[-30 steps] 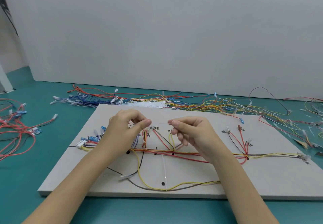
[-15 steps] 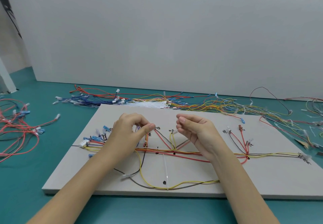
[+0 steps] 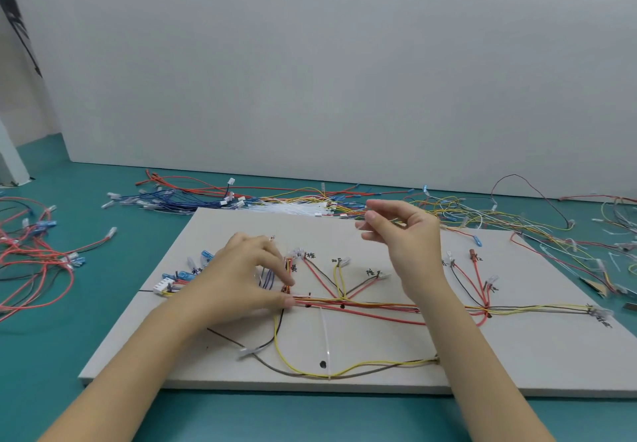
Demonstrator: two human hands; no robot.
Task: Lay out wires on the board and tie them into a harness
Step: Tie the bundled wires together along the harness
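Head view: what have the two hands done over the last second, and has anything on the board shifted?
The left hand dropped from mid-air onto the wire bundle, fingers now touching it. The right hand rose up and right, still pinching the thin clear tie, which the left has let go. The board and its laid wires look unchanged.

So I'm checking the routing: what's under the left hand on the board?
The left hand presses the red-and-yellow wire bundle onto the pale grey board. Blue wires peek out; the rest beneath is covered.
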